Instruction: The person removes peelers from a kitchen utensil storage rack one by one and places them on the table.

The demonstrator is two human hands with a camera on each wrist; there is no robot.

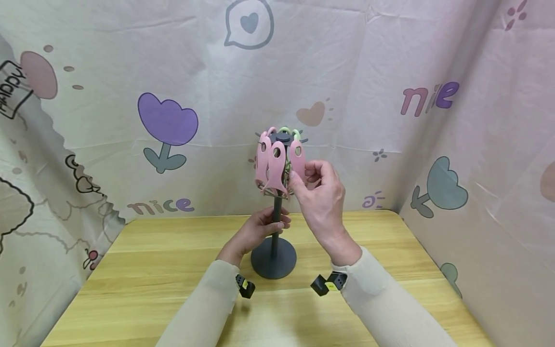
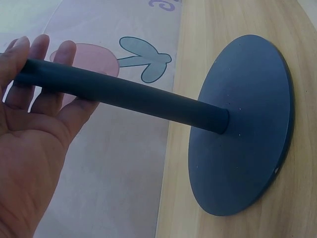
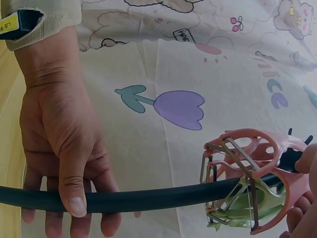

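Note:
A dark upright stand (image 1: pixel 275 241) carries several pink peelers (image 1: pixel 275 171) and green peelers (image 3: pixel 245 208) hung in a ring around its top. Wrapped around the middle of the pole, my left hand (image 1: pixel 261 224) grips it with the thumb in front. My right hand (image 1: pixel 323 202) pinches the pink peeler (image 1: pixel 297 153) on the right side of the ring, thumb on its front and fingers curled at its side. In the right wrist view, metal blades (image 3: pixel 254 203) show at the peelers' lower ends. The right hand is mostly cut off at that view's edge.
A round dark base (image 1: pixel 274 270) supports the stand on a light wooden table (image 1: pixel 173 270). Behind and beside the table hangs a pale cloth (image 1: pixel 217 96) printed with flowers, hearts and words. A wrist camera is strapped to each sleeve.

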